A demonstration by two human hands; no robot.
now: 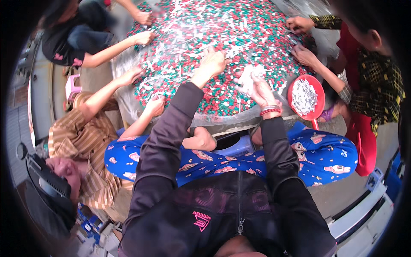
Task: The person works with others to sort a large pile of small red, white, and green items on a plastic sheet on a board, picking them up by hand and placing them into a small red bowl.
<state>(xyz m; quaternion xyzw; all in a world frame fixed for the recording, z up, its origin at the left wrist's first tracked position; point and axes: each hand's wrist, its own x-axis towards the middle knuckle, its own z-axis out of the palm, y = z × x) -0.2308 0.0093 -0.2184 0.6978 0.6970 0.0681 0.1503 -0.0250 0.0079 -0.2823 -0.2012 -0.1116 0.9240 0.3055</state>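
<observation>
A wide heap of small red, green and white pellet-like pieces (pixel 222 103) lies before me, with white strips scattered through it. Over its middle, my left hand (pixel 212 63) reaches down with the fingers drawn together at the pieces. What is between those fingertips, if anything, is too small to make out. My right hand (pixel 262 91), with a red beaded bracelet on the wrist, is closed around a bunch of white strips (pixel 249 77) near the heap's front edge. Right of that hand sits a red long-handled pan (pixel 320 90) with many similar white strips in it.
Clear plastic sheeting (pixel 216 120) edges the heap. Co-workers' hands work at it: a hand (pixel 144 37) at far left, a striped-sleeved person's hand (pixel 156 105) at near left, another person's hand (pixel 305 55) at right. A pink stool (pixel 72 87) stands at left.
</observation>
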